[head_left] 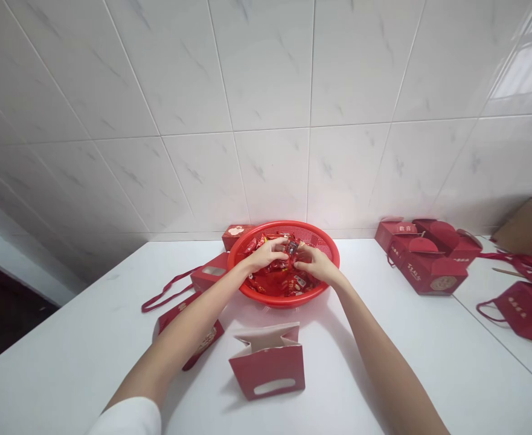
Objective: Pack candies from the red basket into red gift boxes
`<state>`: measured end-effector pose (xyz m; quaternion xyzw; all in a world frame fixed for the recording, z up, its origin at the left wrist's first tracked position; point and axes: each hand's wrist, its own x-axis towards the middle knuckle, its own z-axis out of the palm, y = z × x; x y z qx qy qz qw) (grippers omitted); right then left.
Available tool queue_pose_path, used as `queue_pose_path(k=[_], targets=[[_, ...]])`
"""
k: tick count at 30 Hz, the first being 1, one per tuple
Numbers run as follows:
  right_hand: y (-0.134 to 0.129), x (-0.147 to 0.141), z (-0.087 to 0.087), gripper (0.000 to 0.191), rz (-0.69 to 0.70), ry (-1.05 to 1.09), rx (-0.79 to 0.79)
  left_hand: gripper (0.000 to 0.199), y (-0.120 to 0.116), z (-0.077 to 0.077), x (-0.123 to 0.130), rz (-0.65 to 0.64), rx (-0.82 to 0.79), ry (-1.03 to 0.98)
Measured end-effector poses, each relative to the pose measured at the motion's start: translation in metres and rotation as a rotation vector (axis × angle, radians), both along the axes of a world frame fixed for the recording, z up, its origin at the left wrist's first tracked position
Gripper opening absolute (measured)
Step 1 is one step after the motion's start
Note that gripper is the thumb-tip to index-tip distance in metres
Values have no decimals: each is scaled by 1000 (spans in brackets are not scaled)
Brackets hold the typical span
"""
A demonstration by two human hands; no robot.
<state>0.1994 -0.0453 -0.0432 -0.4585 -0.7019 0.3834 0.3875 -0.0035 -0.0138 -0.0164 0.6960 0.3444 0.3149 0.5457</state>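
A round red plastic basket (333,257) stands against the tiled wall with red-wrapped candies (295,284) inside. Over the candies, my left hand (268,256) reaches in from the left, its fingers curled on some of the wrapped pieces. My right hand (315,263) comes from the other side, thumb and fingers around wrapped candies close to the left fingertips. The packets between the hands partly overlap, so single pieces are hard to tell apart. Nearer to me, a red paper gift box (277,368) stands upright with its top open and an oval cutout facing me.
Left of the basket lie flat red boxes (211,272) with a ribbon handle (168,296), partly behind my left forearm. Several folded red gift boxes (429,266) stand at the right, with another red box (526,311) and a cardboard box (528,226) farther right.
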Motion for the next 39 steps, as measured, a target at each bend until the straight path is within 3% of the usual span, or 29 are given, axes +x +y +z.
queue_pose_path(k=[3, 6, 8, 12, 19, 23, 26, 28, 29, 31, 37, 39], targets=[[0, 0, 2, 35, 23, -2, -26, 44, 0, 0, -1, 1, -36, -40], [-4, -1, 7, 21, 0, -44, -29, 46, 3, -2, -1, 12, -15, -56], [-6, -1, 10, 19, -51, -80, -31, 47, 6, -4, -2, 97, 17, -40], [-9, -2, 14, 32, -128, -57, 3, 44, 12, -9, -3, 361, 90, 96], [-10, -2, 13, 30, -155, 3, 21, 34, 18, -12, -8, 467, 108, 197], [-9, -1, 12, 28, -153, 15, 11, 18, 9, 1, -14, 345, 79, 275], [-9, -2, 12, 31, -161, 2, 14, 15, -5, 14, -17, -46, -46, 505], [-9, -3, 12, 32, -143, -7, 9, 24, -15, 19, -17, -330, -105, 734], [-8, -3, 11, 32, -127, -7, 9, 29, -19, 19, -15, -403, -85, 832], [-8, -3, 9, 31, -99, 0, 13, 37, -25, 15, -9, -385, 39, 966], [-6, -2, 3, 21, -73, 21, 9, 74, -25, -10, 15, -159, 326, 1229], [-6, -1, 3, 18, -66, 20, 13, 73, -18, -12, 21, -145, 395, 1250]])
